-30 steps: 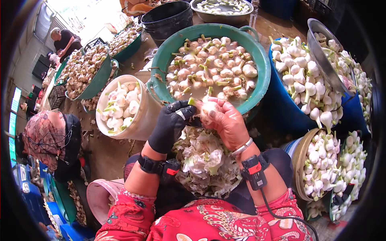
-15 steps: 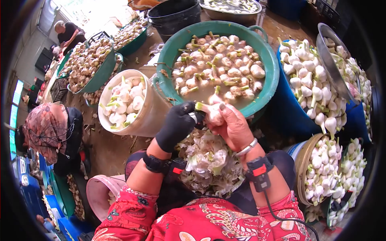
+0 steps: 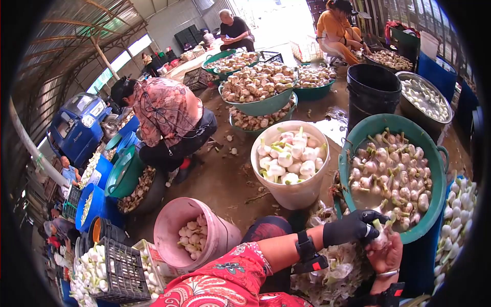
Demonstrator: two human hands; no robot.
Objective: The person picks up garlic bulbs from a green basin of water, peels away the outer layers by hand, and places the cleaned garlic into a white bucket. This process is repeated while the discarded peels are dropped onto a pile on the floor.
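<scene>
The black-gloved left hand [image 3: 353,228] and the bare right hand [image 3: 387,254] meet over the lap, both closed on one garlic bulb [image 3: 381,238]: the right palm cups it, the gloved fingers pinch its green stalk end. Papery peelings [image 3: 332,271] lie beneath. The bulb sits at the near rim of a green basin [image 3: 389,119] of soaking garlic, with a white bucket [image 3: 291,197] of peeled bulbs beside it

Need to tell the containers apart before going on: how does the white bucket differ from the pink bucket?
The white bucket is heaped to its rim; the pink bucket is only partly filled, its inner wall showing. The white bucket's bulbs keep green stems; the pink bucket's pieces show none and look smaller. Both hold pale garlic.
</scene>
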